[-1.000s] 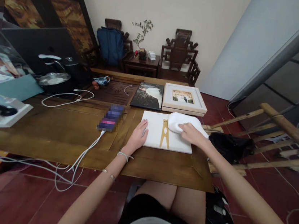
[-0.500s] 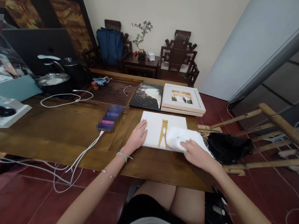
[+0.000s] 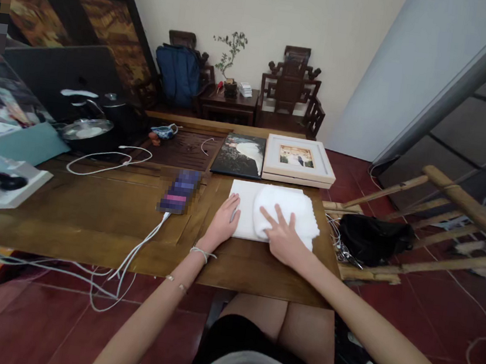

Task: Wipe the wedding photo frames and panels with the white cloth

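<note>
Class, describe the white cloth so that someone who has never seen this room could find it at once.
Start at the long wooden table and go to its right end, nearest the seated person. A flat white board lies there, and the white cloth sits on it under the right hand. It is the only soft, crumpled thing there.

White cloth (image 3: 288,211) flat atop white board (image 3: 242,208)

I see the right hand (image 3: 283,238) pressed flat, fingers spread, on a white folded cloth (image 3: 288,216) covering a white rectangular board (image 3: 241,214); the left hand (image 3: 222,222) apparently steadies its left edge on the brown wooden table (image 3: 101,212).
</note>
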{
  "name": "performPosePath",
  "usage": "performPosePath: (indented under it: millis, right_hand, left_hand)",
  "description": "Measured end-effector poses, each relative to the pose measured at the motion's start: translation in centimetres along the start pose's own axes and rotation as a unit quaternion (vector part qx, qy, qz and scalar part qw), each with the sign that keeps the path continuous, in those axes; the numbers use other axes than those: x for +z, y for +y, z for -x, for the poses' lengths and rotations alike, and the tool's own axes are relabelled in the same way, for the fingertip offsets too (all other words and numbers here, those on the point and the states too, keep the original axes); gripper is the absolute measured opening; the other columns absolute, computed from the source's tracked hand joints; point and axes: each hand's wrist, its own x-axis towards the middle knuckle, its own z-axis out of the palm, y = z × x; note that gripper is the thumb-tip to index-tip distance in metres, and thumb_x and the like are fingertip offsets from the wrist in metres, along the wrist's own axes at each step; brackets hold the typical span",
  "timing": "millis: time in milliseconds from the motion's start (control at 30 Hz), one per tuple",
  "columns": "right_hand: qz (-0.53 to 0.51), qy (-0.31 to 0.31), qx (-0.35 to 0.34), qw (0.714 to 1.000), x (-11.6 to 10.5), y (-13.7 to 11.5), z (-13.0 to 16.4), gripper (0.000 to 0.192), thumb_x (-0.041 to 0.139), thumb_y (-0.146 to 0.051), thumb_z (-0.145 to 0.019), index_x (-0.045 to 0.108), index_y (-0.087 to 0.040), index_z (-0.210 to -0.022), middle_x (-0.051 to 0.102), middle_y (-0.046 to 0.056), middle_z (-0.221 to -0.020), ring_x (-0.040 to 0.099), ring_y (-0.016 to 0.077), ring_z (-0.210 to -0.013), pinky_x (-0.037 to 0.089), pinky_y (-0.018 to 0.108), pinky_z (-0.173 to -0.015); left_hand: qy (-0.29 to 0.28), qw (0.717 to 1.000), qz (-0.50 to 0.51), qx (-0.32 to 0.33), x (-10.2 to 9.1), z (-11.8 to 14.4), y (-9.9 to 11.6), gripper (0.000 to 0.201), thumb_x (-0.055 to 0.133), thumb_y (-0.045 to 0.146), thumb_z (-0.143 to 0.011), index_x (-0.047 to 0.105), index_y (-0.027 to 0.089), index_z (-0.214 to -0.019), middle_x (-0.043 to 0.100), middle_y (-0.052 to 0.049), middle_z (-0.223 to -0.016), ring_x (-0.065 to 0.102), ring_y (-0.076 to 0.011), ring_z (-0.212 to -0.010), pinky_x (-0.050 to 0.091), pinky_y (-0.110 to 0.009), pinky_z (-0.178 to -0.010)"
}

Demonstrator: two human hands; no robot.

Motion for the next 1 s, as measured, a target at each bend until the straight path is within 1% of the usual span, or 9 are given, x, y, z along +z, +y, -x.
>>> performPosePath:
  millis: [133, 233, 367, 533, 600, 667, 733, 833, 1000]
  right_hand:
    - [-0.01, -0.023, -0.048, 0.999, -0.4, -2.8, 4.5, 0.038, 0.041, -0.004, -0.073, 0.07, -0.016, -0.096, 0.018, 0.004, -0.154, 0.007, 0.0436, -0.137, 0.02, 0.074, -0.097]
    - [-0.033, -0.034, -0.064, 0.997, -0.9, -3.0, 4.9, 0.041, 0.041, -0.003, -0.071, 0.068, -0.017, -0.098, 0.023, 0.003, -0.152, 0.008, 0.0403, -0.138, 0.022, 0.072, -0.098]
    - [-0.062, -0.021, -0.045, 0.997, -1.6, -0.6, 0.8, 0.047, 0.037, -0.001, -0.072, 0.064, -0.017, -0.107, 0.033, 0.006, -0.148, 0.015, 0.036, -0.138, 0.026, 0.069, -0.098]
    - [-0.069, -0.021, 0.005, 0.997, -2.7, 3.5, -6.7, 0.045, 0.036, -0.002, -0.074, 0.061, -0.013, -0.109, 0.049, 0.02, -0.132, 0.034, 0.0339, -0.13, 0.034, 0.062, -0.094]
    - [-0.068, -0.021, 0.016, 0.997, -2.9, 4.6, -8.5, 0.046, 0.035, -0.002, -0.075, 0.059, -0.012, -0.113, 0.051, 0.022, -0.127, 0.043, 0.0333, -0.123, 0.037, 0.06, -0.093]
    - [-0.065, -0.017, 0.021, 0.998, -2.9, 4.8, -9.1, 0.047, 0.034, -0.002, -0.076, 0.058, -0.011, -0.116, 0.051, 0.023, -0.126, 0.045, 0.0335, -0.12, 0.037, 0.06, -0.092]
    - [-0.058, -0.012, 0.016, 0.998, -2.5, 4.1, -8.4, 0.048, 0.034, -0.001, -0.076, 0.058, -0.012, -0.116, 0.048, 0.022, -0.131, 0.037, 0.0345, -0.127, 0.035, 0.062, -0.093]
    - [-0.041, 0.001, 0.006, 0.999, -1.5, 1.7, -5.3, 0.046, 0.037, -0.002, -0.075, 0.061, -0.013, -0.113, 0.037, 0.015, -0.144, 0.018, 0.0371, -0.136, 0.026, 0.067, -0.098]
    - [-0.026, 0.01, -0.029, 0.999, -0.2, -3.1, 1.3, 0.038, 0.04, -0.006, -0.078, 0.067, -0.015, -0.104, 0.029, 0.01, -0.149, 0.012, 0.0406, -0.137, 0.018, 0.07, -0.1]
  left_hand:
    - [-0.008, 1.0, -0.01, -0.003, -0.1, -0.1, 0.2, 0.039, 0.041, 0.021, -0.088, 0.054, 0.006, -0.122, 0.049, -0.019, -0.135, 0.04, -0.0262, -0.131, 0.032, -0.045, -0.111]
    - [-0.009, 1.0, -0.01, -0.004, -0.1, -0.1, 0.2, 0.04, 0.041, 0.02, -0.087, 0.054, 0.004, -0.121, 0.049, -0.021, -0.135, 0.04, -0.0268, -0.131, 0.031, -0.044, -0.111]
    - [-0.004, 1.0, -0.007, -0.001, -0.1, 0.0, 0.0, 0.04, 0.041, 0.021, -0.088, 0.054, 0.004, -0.122, 0.049, -0.02, -0.135, 0.04, -0.0264, -0.131, 0.031, -0.044, -0.111]
    - [-0.003, 1.0, 0.001, 0.001, -0.1, 0.0, -0.1, 0.04, 0.042, 0.022, -0.088, 0.054, 0.006, -0.122, 0.049, -0.019, -0.135, 0.041, -0.0267, -0.13, 0.032, -0.045, -0.11]
    - [-0.006, 1.0, 0.0, 0.0, -0.1, 0.0, 0.0, 0.04, 0.042, 0.022, -0.088, 0.054, 0.008, -0.123, 0.049, -0.018, -0.135, 0.04, -0.0266, -0.131, 0.032, -0.046, -0.11]
    - [-0.008, 1.0, -0.001, -0.001, -0.2, 0.0, 0.0, 0.04, 0.041, 0.022, -0.088, 0.053, 0.007, -0.123, 0.049, -0.018, -0.136, 0.04, -0.0264, -0.131, 0.032, -0.046, -0.111]
    - [-0.009, 1.0, -0.001, -0.003, -0.1, 0.0, 0.0, 0.041, 0.041, 0.022, -0.088, 0.053, 0.006, -0.123, 0.049, -0.019, -0.135, 0.04, -0.0266, -0.131, 0.031, -0.045, -0.111]
    - [-0.009, 1.0, 0.001, -0.003, -0.1, 0.0, 0.0, 0.041, 0.041, 0.022, -0.088, 0.053, 0.004, -0.123, 0.049, -0.02, -0.135, 0.04, -0.0267, -0.131, 0.031, -0.045, -0.111]
    - [-0.008, 1.0, 0.004, -0.002, 0.0, 0.0, 0.0, 0.04, 0.038, 0.021, -0.089, 0.052, 0.01, -0.125, 0.049, -0.015, -0.137, 0.039, -0.0249, -0.132, 0.031, -0.046, -0.111]
